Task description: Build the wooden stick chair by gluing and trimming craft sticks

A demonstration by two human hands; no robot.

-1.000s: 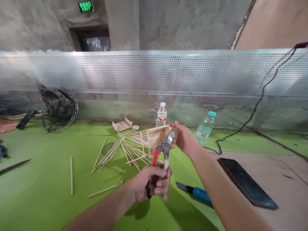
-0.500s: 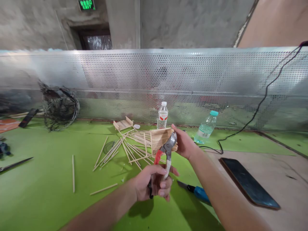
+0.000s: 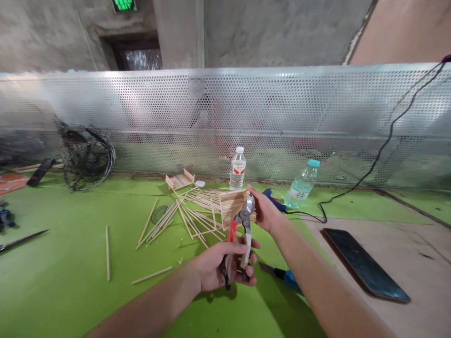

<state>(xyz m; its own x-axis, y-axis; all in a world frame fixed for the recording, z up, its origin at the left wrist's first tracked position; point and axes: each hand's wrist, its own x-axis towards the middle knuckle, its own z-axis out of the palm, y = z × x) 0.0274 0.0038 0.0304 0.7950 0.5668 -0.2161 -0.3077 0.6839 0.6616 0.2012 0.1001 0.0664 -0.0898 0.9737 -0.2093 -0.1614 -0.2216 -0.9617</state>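
Observation:
My left hand [image 3: 225, 263] is wrapped round the handles of a pair of pliers [image 3: 243, 218], one grip red and the other whitish. The metal jaws point up and lie against the right side of a small box-like piece made of thin wooden sticks [image 3: 229, 209]. My right hand [image 3: 264, 210] grips that stick piece at its right edge, with most of its fingers hidden behind it. Whether the jaws close on a stick end I cannot tell. Behind and left of the piece, many loose wooden sticks [image 3: 197, 218] lie in a pile on the green surface.
A second stick piece [image 3: 181, 180] sits behind the pile. Two water bottles [image 3: 238, 169] stand near the perforated metal panel [image 3: 158, 108]. A blue-handled knife [image 3: 291, 280] lies under my right forearm, a phone [image 3: 364, 265] further right. Coiled wire [image 3: 89, 159] and scissors [image 3: 23, 240] are left.
The pliers' handles have spread slightly and my left fingers have loosened a little. My right hand and the stick piece have shifted slightly left, uncovering a dark blue tool behind.

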